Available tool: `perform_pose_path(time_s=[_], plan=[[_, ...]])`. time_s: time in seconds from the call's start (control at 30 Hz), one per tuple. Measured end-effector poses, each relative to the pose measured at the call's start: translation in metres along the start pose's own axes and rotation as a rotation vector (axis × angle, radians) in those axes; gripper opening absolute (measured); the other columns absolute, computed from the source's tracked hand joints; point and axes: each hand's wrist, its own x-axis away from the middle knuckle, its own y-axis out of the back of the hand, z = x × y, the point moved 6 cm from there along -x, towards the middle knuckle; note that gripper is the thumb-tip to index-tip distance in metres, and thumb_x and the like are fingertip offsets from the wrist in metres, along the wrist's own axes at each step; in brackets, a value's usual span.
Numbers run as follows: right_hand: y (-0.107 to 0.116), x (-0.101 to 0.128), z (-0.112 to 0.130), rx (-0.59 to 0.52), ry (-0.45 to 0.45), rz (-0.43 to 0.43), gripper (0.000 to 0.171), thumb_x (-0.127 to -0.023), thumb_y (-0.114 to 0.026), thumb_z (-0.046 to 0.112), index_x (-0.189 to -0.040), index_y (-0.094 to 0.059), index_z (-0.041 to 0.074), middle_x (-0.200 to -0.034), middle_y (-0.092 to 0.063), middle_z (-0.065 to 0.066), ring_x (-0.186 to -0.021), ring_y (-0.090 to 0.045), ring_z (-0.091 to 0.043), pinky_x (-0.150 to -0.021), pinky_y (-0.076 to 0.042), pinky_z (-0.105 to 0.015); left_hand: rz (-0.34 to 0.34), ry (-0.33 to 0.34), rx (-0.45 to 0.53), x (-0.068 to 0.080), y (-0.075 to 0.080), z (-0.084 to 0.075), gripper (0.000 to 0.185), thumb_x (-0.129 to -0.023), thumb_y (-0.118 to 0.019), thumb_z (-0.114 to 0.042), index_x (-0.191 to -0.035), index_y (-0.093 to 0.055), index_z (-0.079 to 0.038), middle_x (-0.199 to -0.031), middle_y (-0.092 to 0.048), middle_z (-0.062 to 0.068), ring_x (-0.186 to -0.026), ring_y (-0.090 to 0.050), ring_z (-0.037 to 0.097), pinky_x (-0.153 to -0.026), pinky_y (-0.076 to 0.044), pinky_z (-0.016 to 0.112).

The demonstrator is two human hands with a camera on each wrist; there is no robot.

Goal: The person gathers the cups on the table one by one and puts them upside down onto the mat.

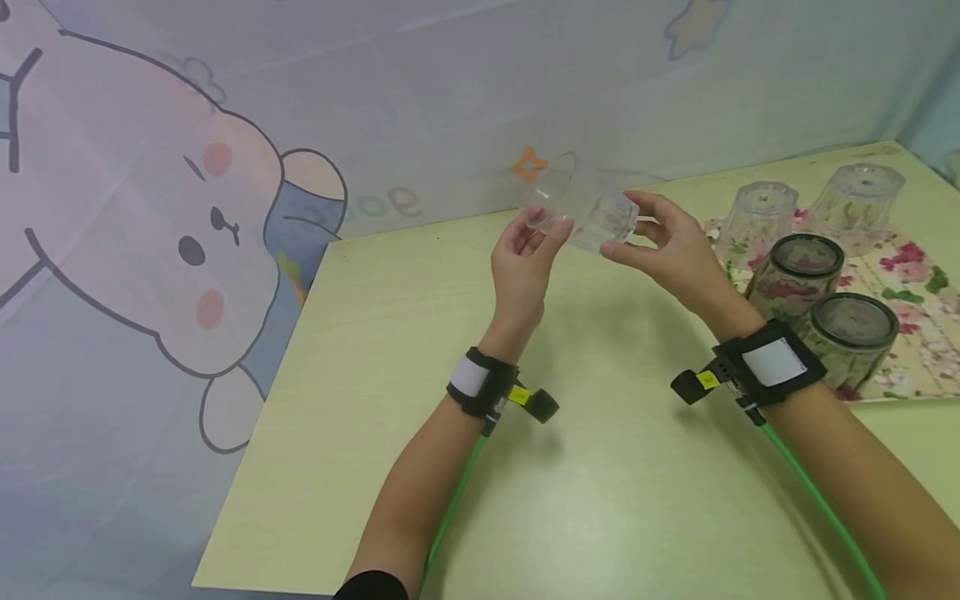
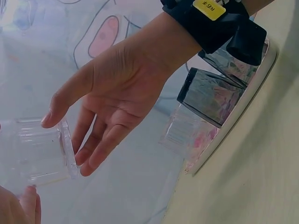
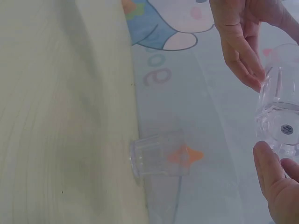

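Note:
Both hands hold one clear ribbed glass (image 1: 588, 218) on its side in the air above the pale green table (image 1: 420, 400). My left hand (image 1: 525, 250) pinches its mouth end with the fingers pointing up. My right hand (image 1: 667, 246) takes the base end between thumb and fingers. The left wrist view shows the right hand (image 2: 117, 93) with its thumb over the glass (image 2: 39, 154) and its fingertips at the rim. In the right wrist view the glass (image 3: 280, 107) sits between the left hand (image 3: 238, 46) and the right thumb (image 3: 273, 177).
Several glasses stand upside down on a floral mat (image 1: 922, 317) at the right, two clear (image 1: 756, 218) and two darker (image 1: 851, 337). Another clear glass (image 3: 159, 154) stands at the table's far edge by the cartoon wall cloth (image 1: 187, 233).

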Motion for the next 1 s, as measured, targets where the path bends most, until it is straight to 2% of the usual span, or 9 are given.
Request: perform_pose_path(time_s=[0.1,0.33,0.4,0.67,1.0], plan=[[-0.003,0.0,-0.001,-0.041,0.005,-0.002,0.07,-0.089,-0.068,0.022,-0.149,-0.032,0.018,-0.133,-0.046,0.007,-0.115,-0.053,0.003,-0.082,-0.05,-0.008,-0.013,-0.003,0.011,0.0,0.002,0.002,0.044,-0.085,-0.07,-0.008,-0.127,-0.057,-0.005,-0.115,-0.063,0.002,-0.094,-0.059,0.005,-0.086,-0.053,0.015],[-0.01,-0.005,-0.004,-0.32,0.055,0.014,0.056,-0.089,-0.065,0.008,-0.14,-0.042,0.007,-0.118,-0.051,0.004,-0.105,-0.061,0.0,-0.083,-0.053,-0.012,-0.027,-0.018,0.046,0.0,0.005,0.006,0.045,-0.084,-0.069,-0.007,-0.128,-0.056,-0.003,-0.111,-0.061,0.0,-0.094,-0.058,0.006,-0.084,-0.052,0.014],[-0.011,-0.006,-0.005,-0.356,0.066,0.017,0.053,-0.089,-0.064,0.006,-0.139,-0.044,0.006,-0.118,-0.052,0.004,-0.104,-0.063,0.0,-0.082,-0.053,-0.013,-0.031,-0.024,0.058,0.0,0.005,0.007,0.046,-0.084,-0.068,-0.006,-0.128,-0.055,-0.003,-0.111,-0.061,0.001,-0.094,-0.058,0.006,-0.084,-0.052,0.014],[-0.013,-0.006,-0.008,-0.407,0.064,0.047,0.055,-0.09,-0.062,0.005,-0.14,-0.041,0.002,-0.119,-0.052,0.003,-0.105,-0.063,0.0,-0.084,-0.053,-0.014,-0.032,-0.035,0.097,0.003,0.005,0.012,0.049,-0.084,-0.066,-0.006,-0.131,-0.053,-0.001,-0.113,-0.06,0.001,-0.098,-0.059,0.006,-0.09,-0.052,0.016],[-0.018,-0.006,-0.011,-0.423,0.045,0.114,0.053,-0.092,-0.06,0.006,-0.141,-0.039,0.002,-0.121,-0.051,0.003,-0.103,-0.063,-0.001,-0.085,-0.054,-0.015,-0.026,-0.048,0.107,0.008,0.009,0.02,0.053,-0.083,-0.066,-0.019,-0.132,-0.053,-0.005,-0.125,-0.06,0.009,-0.109,-0.06,0.007,-0.102,-0.049,0.023]])
